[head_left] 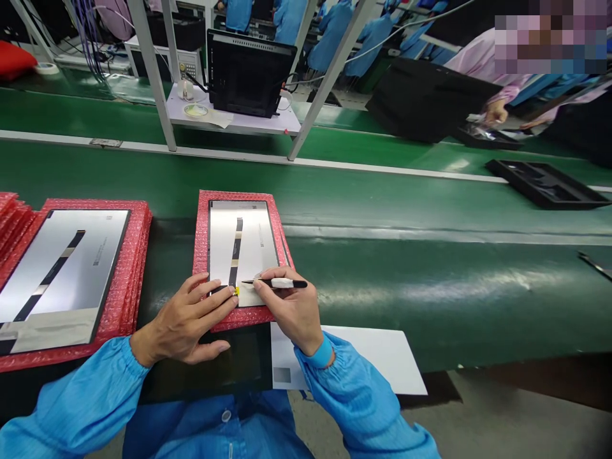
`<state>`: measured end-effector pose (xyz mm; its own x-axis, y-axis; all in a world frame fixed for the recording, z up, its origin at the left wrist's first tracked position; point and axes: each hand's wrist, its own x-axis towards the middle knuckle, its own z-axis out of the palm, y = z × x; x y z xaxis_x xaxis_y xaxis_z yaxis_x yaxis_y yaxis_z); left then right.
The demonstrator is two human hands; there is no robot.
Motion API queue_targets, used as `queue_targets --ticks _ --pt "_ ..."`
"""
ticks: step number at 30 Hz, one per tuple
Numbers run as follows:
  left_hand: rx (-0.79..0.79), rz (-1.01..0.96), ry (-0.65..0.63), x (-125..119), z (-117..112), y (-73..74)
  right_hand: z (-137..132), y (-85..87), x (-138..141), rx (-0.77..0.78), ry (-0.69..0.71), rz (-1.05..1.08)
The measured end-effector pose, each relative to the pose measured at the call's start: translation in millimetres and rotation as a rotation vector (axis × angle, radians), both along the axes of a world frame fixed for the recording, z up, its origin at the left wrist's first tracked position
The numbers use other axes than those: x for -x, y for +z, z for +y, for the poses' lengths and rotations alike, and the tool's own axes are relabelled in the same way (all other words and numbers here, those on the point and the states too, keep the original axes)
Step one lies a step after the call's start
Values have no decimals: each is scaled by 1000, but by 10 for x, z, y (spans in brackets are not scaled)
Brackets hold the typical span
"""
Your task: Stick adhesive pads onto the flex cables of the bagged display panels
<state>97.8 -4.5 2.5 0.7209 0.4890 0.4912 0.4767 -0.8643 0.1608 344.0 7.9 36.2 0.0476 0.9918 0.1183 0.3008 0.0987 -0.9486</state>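
A silver display panel (pixel 255 239) with a dark flex strip (pixel 236 248) down its back lies on a red bubble-wrap sheet (pixel 203 217). My left hand (pixel 191 319) rests flat over the panel's lower left corner, fingers stretched out and thumb apart. Beside those fingertips is a small yellow tab (pixel 236 291). My right hand (pixel 294 306) is closed in a pen-like grip on slim black tweezers (pixel 287 283) with a white-wrapped middle. Their thin tip points left, over the panel's lower part near the strip. Whether the tip touches anything, I cannot tell.
Left, a second display panel (pixel 90 261) tops a stack of red bubble wrap (pixel 138 255). A white sheet (pixel 354 357) lies under my right forearm. Beyond stand a metal frame post (pixel 329 80), a monitor (pixel 248 73) and a black tray (pixel 545 185). A co-worker's hand (pixel 496 113) shows far right.
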Motion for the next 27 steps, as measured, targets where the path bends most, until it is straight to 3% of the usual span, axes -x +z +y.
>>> queue_targets --ticks 7,15,27 --pt "32 90 88 -85 -77 37 15 -9 -4 -4 -10 39" --pt "106 125 -32 102 -12 41 33 -65 4 -10 -26 50" --pt "74 -237 -74 130 13 -79 34 -57 9 -6 -27 53"
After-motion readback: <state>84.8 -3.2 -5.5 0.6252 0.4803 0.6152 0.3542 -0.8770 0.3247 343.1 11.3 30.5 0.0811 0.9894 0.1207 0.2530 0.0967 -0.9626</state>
